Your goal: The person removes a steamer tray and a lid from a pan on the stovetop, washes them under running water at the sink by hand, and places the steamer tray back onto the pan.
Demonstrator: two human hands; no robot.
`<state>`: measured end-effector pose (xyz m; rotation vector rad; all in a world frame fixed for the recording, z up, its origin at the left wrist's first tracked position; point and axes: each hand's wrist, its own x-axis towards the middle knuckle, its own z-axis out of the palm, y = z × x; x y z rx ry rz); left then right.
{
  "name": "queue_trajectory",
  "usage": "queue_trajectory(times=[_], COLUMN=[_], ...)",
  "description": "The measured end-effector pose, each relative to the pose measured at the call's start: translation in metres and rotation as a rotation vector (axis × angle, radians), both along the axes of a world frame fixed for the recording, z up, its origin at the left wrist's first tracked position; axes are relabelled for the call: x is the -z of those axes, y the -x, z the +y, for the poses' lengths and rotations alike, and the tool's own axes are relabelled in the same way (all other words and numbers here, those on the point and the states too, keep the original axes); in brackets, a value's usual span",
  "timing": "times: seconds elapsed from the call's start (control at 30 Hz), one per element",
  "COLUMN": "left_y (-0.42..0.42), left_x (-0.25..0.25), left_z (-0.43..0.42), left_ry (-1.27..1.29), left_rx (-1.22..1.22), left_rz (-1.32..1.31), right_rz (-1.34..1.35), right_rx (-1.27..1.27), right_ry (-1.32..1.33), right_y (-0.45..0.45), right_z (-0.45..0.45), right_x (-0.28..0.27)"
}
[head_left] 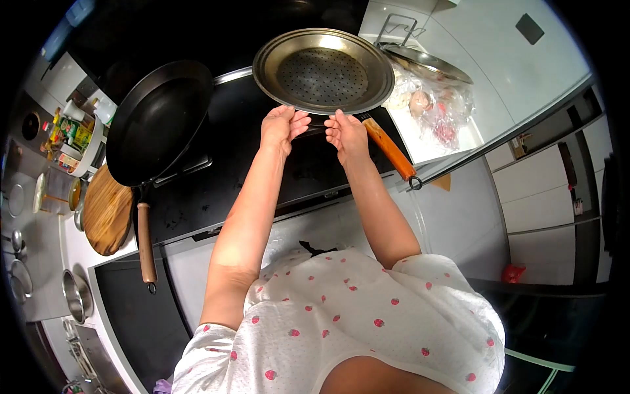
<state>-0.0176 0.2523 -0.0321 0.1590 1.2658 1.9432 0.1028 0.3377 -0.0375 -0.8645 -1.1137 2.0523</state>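
A round metal steamer plate point(323, 73) with a perforated middle is held by its near rim over the right side of the black stove. My left hand point(283, 129) pinches the rim at the left, thumb on top. A short way to the right, my right hand point(346, 133) grips the same rim between thumb and fingers. Beneath the plate a pan with an orange wooden handle point(392, 151) is mostly hidden. On the stove's left side sits a large black wok point(161, 121) with a brown handle.
Left of the wok are a round wooden board point(108, 211), bottles and jars point(73, 131) and a metal bowl point(77, 296). At the right, a metal lid point(430, 62) leans on a wire rack above clear plastic bags point(441, 108) on the white counter.
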Motion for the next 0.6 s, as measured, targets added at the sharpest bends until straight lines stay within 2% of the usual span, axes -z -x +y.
queue_trajectory(times=[0.2,0.3,0.43,0.5,0.6], left_y=[-0.001,0.001,-0.004,-0.004,-0.006], left_x=[0.000,0.005,0.002,0.001,-0.004], left_z=[-0.001,-0.001,-0.002,-0.002,0.000], left_ry=[0.000,0.031,-0.012,-0.022,0.018], left_rx=[-0.010,-0.004,-0.038,-0.035,-0.009], left_rz=[0.013,0.061,0.004,-0.025,-0.053], right_rz=[0.002,-0.032,-0.144,-0.270,-0.302], right_rx=[-0.017,-0.038,-0.088,-0.187,-0.200], right_ry=[-0.015,-0.010,-0.080,-0.200,-0.356], right_y=[-0.003,-0.007,-0.012,-0.019,-0.031], right_z=[0.005,0.004,0.003,-0.001,-0.003], right_x=[-0.002,-0.009,-0.015,-0.023,-0.033])
